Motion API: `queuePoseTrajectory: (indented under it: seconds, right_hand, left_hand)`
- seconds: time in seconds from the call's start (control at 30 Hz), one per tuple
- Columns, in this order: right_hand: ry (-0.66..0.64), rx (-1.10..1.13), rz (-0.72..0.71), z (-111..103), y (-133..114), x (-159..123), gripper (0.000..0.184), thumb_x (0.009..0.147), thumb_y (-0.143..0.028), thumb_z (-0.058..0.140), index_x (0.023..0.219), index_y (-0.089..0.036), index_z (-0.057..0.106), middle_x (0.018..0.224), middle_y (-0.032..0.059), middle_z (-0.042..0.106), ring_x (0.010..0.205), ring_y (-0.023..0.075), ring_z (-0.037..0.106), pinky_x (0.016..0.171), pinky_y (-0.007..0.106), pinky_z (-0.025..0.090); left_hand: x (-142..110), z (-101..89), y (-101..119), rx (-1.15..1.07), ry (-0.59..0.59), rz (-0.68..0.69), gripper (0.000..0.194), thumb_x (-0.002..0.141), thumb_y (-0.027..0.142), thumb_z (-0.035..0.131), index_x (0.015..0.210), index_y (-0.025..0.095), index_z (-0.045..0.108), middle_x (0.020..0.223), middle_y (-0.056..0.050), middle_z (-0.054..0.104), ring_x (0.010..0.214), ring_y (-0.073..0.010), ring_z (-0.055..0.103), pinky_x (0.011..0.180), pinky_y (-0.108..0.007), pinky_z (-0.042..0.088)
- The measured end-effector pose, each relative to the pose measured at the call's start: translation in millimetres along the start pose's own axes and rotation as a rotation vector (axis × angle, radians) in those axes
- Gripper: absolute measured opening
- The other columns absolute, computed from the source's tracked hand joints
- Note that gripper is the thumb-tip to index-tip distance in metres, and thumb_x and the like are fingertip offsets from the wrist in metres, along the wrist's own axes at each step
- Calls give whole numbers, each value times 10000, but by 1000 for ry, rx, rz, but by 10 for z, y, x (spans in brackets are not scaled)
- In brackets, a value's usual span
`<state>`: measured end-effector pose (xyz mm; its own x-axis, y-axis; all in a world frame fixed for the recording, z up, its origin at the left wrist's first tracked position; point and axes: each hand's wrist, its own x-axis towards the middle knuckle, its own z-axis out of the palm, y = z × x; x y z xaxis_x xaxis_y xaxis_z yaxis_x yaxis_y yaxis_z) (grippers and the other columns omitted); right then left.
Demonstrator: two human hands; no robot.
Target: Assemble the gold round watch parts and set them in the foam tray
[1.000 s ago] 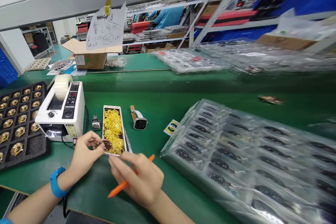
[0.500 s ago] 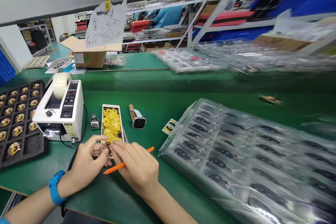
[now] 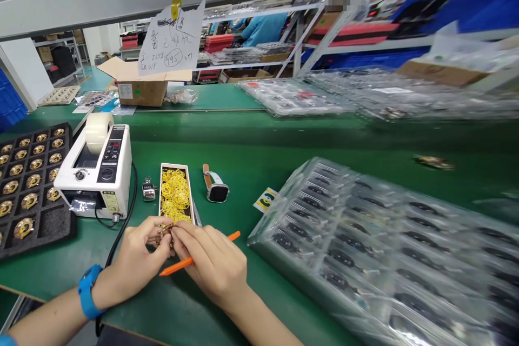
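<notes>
My left hand [image 3: 140,254] is closed around a small gold-coloured metal part [image 3: 165,231], mostly covered by the fingers. The fingertips of my right hand [image 3: 217,259] pinch the same part from the other side. An orange pen-like stick [image 3: 177,267] lies tucked slantwise through my right hand. Just beyond both hands stands a white box [image 3: 188,186] full of yellow rings [image 3: 174,194]. A black foam tray [image 3: 59,220] at the left holds round gold-coloured parts [image 3: 29,201] in its pockets.
A white tape dispenser [image 3: 117,165] with a cable stands left of the box. Near it are a tally counter [image 3: 148,190] and a watch [image 3: 218,192]. Clear plastic trays [image 3: 365,248] of dark parts fill the right. A loose part [image 3: 433,162] lies behind them.
The whole view has shifted slightly, so things appear a little further right and lower. Both hands keep the same hold on the gold-coloured part.
</notes>
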<state>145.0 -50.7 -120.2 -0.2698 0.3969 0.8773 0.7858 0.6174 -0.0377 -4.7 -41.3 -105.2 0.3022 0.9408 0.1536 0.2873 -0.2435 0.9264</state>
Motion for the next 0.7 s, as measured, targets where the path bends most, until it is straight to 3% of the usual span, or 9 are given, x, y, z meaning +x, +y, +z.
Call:
queuePoseTrajectory:
  seconds: [0.2,0.3,0.43,0.57,0.7]
  right_hand:
    - [-6,4,72,22,-44,23,89,858,-82,535,899,-145,581,773,89,711,640,167,587,599,273,442]
    - [-27,71,130,8,-41,43,101,846,-71,538,891,-158,559,781,82,691,682,166,601,625,264,463]
    - [-73,339,392,-72,25,87,35,857,-180,535,889,-190,526,775,42,622,629,142,569,547,239,450]
    - [-261,575,664,-151,105,133,168,916,-271,440,810,-208,555,675,-7,567,519,117,491,475,225,389]
    - [-443,725,580,-164,115,146,135,904,-225,454,852,-215,578,744,4,618,615,127,553,558,226,426]
  left_hand:
    - [-6,2,11,7,-9,-27,203,836,206,503,1010,159,596,756,-45,717,651,-154,667,621,-241,518]
    - [32,-17,11,-105,-43,-105,173,823,209,536,992,181,555,730,-10,691,666,-143,654,632,-238,508]
    - [122,-69,26,-373,-47,-294,179,730,277,663,784,175,526,605,40,600,555,-107,584,553,-216,486]
    - [175,-113,71,-481,-49,-376,240,623,279,748,701,141,568,603,19,615,556,-100,593,560,-203,471]
    - [173,-127,117,-557,-142,-409,217,627,276,724,692,139,568,532,6,616,503,-132,616,509,-224,478]
